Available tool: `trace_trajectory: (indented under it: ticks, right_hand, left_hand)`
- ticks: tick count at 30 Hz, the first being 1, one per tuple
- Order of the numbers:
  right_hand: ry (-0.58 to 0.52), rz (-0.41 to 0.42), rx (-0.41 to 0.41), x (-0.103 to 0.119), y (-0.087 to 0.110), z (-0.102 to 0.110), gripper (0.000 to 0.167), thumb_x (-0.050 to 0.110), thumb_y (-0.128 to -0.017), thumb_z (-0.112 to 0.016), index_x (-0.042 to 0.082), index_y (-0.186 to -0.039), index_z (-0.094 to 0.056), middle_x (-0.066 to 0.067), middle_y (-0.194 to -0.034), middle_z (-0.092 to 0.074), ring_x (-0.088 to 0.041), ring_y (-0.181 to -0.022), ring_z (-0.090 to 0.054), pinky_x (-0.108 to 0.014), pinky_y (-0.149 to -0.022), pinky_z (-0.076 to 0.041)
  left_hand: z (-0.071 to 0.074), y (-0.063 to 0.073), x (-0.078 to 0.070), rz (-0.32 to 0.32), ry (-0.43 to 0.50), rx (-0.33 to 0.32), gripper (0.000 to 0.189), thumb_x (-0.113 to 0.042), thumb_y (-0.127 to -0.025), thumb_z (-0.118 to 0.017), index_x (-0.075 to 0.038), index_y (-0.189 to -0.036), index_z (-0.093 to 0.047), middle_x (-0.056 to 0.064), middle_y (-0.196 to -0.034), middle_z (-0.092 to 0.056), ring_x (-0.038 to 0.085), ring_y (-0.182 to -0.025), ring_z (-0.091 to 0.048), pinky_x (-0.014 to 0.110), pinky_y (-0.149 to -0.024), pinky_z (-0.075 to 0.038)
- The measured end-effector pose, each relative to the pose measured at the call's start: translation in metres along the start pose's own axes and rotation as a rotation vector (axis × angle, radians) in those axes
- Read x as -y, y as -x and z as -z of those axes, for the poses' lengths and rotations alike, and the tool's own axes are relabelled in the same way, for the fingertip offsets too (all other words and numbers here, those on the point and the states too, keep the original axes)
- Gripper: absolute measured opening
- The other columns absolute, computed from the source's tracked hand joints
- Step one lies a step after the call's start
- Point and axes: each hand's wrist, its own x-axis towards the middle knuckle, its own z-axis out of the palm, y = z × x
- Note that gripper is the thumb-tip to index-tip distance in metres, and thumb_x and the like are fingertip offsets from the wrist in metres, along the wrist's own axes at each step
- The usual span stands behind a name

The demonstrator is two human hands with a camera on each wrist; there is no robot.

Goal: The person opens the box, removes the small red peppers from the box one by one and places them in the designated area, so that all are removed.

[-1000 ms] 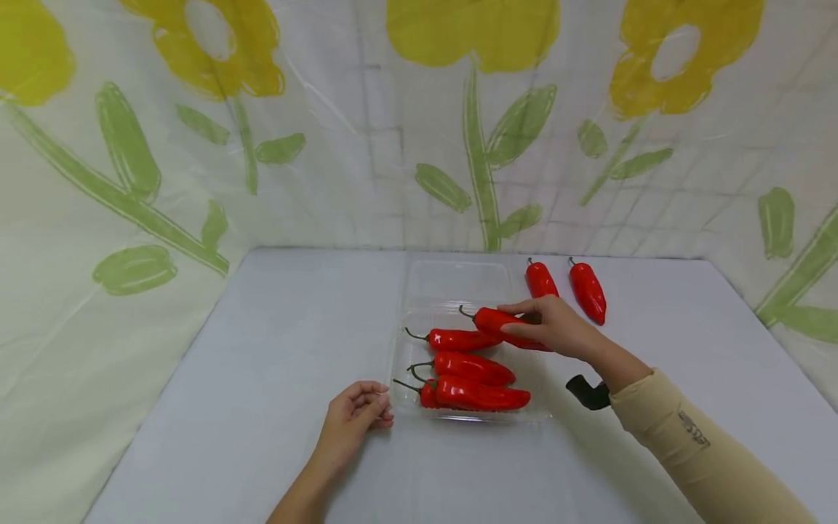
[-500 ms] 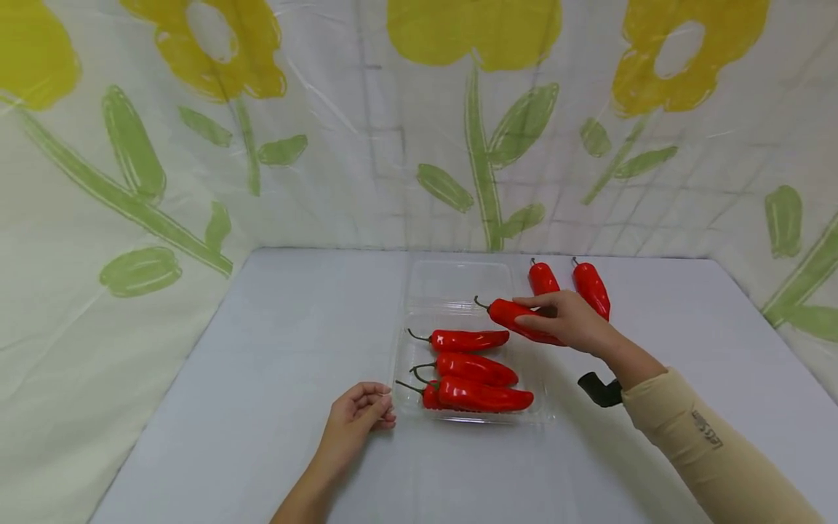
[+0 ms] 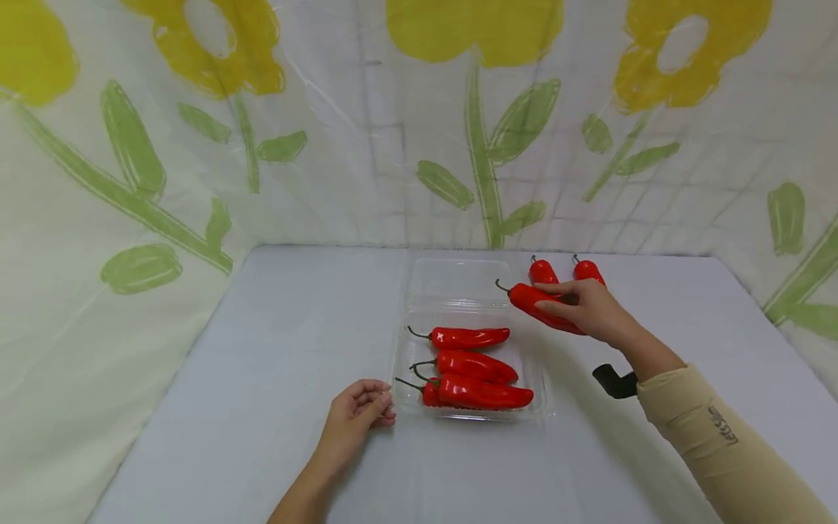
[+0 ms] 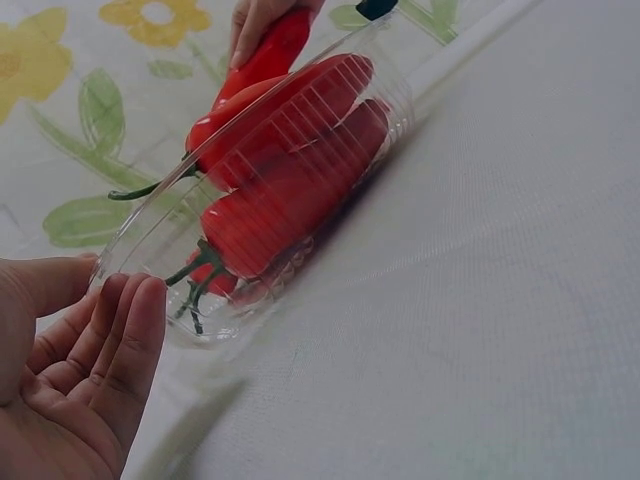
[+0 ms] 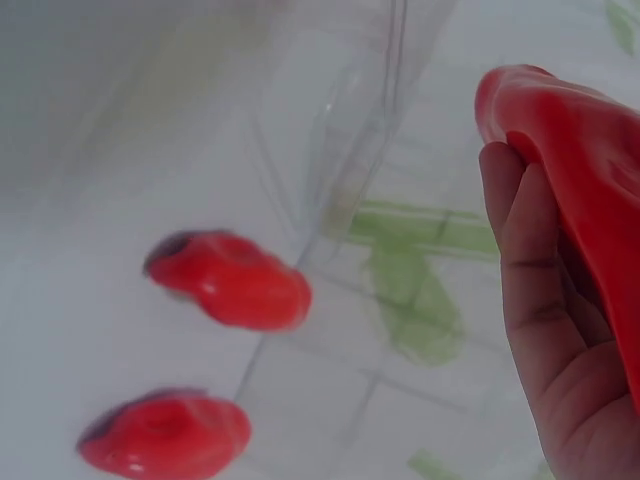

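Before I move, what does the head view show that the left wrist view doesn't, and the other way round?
Only the head view: two loose red peppers beyond the right hand, and the beige sleeve on that arm.

Only the left wrist view: the palm side of the left hand, and ribs in the side wall of the clear container that I can't make out from the head.

Both: that container with red peppers inside, the left hand at its rim, the right hand holding the lifted pepper, and the flowered backdrop.
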Motion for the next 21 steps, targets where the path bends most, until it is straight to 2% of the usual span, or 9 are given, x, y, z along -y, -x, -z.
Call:
trace_trajectory:
  ticks: [4, 9, 15, 18, 21]
  right_hand:
    - [0.003, -0.029, -0.031, -0.01, -0.003, 0.005, 0.053, 0.038, -0.089, -0.06, 0.007, -0.132, -0.052, -0.021, -0.114, -0.061, -0.03, -0.099, -0.054, -0.025, -0.072, -0.052]
    - [-0.007, -0.062, -0.053, -0.022, -0.008, 0.011, 0.058, 0.042, -0.09, -0.057, 0.005, -0.133, -0.049, -0.025, -0.119, -0.057, -0.033, -0.102, -0.052, -0.025, -0.073, -0.052]
    - [-0.06, -0.163, -0.068, -0.037, -0.011, 0.019, 0.065, 0.05, -0.09, -0.052, 0.008, -0.139, -0.042, -0.027, -0.126, -0.051, -0.036, -0.108, -0.049, -0.025, -0.072, -0.053]
    - [-0.08, -0.206, -0.093, -0.044, -0.013, 0.022, 0.068, 0.052, -0.09, -0.051, 0.008, -0.14, -0.039, -0.028, -0.128, -0.049, -0.038, -0.108, -0.048, -0.027, -0.071, -0.055]
    - [-0.079, -0.237, -0.119, -0.052, -0.013, 0.024, 0.071, 0.054, -0.09, -0.049, 0.007, -0.141, -0.037, -0.028, -0.131, -0.047, -0.039, -0.111, -0.049, -0.034, -0.077, -0.057]
  left_hand:
    - [0.001, -0.001, -0.003, -0.016, -0.013, 0.016, 0.028, 0.001, -0.088, -0.058, 0.017, -0.108, -0.048, 0.004, -0.077, -0.058, 0.008, -0.067, -0.061, 0.025, -0.065, -0.059]
    - [0.0, -0.001, -0.007, -0.007, -0.002, 0.011, 0.029, 0.0, -0.089, -0.058, 0.017, -0.109, -0.048, 0.004, -0.078, -0.058, 0.009, -0.068, -0.061, 0.024, -0.066, -0.058]
    - [-0.001, 0.0, -0.005, 0.005, 0.009, 0.007, 0.029, 0.0, -0.089, -0.058, 0.018, -0.11, -0.047, 0.006, -0.079, -0.058, 0.009, -0.068, -0.061, 0.024, -0.066, -0.058]
    - [-0.002, 0.0, -0.004, 0.024, 0.022, -0.015, 0.026, 0.001, -0.089, -0.057, 0.016, -0.109, -0.048, 0.006, -0.078, -0.058, 0.01, -0.067, -0.061, 0.024, -0.065, -0.058]
    - [-0.002, 0.0, -0.002, 0.034, 0.028, -0.025, 0.026, 0.001, -0.089, -0.057, 0.016, -0.108, -0.049, 0.004, -0.078, -0.057, 0.01, -0.067, -0.061, 0.023, -0.065, -0.058]
